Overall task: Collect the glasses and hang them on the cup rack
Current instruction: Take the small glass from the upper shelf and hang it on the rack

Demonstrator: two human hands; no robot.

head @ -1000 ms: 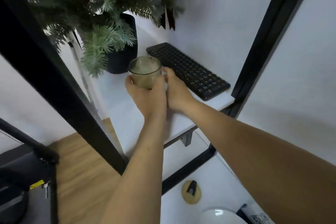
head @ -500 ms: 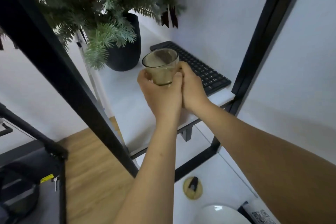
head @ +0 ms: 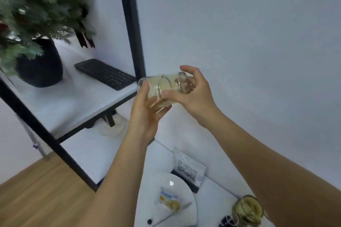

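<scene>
A tinted clear glass (head: 166, 88) lies on its side in the air, held between both hands in front of the white wall. My left hand (head: 145, 114) grips it from below, with the thumb on its left end. My right hand (head: 191, 92) wraps its right end from above. A second amber glass (head: 247, 210) stands on the lower white surface at the bottom right, partly behind my right forearm. No cup rack is in view.
A black-framed shelf (head: 73, 101) at left carries a black keyboard (head: 105, 73) and a potted fir plant (head: 38, 61). Below lie a white plate (head: 177, 186) with a wrapped snack and a knife, and a printed packet (head: 190, 169). Wooden floor shows at the bottom left.
Both hands have lifted the glass off the shelf, carried it right past the black post and tipped it onto its side. The view has swung to the right.
</scene>
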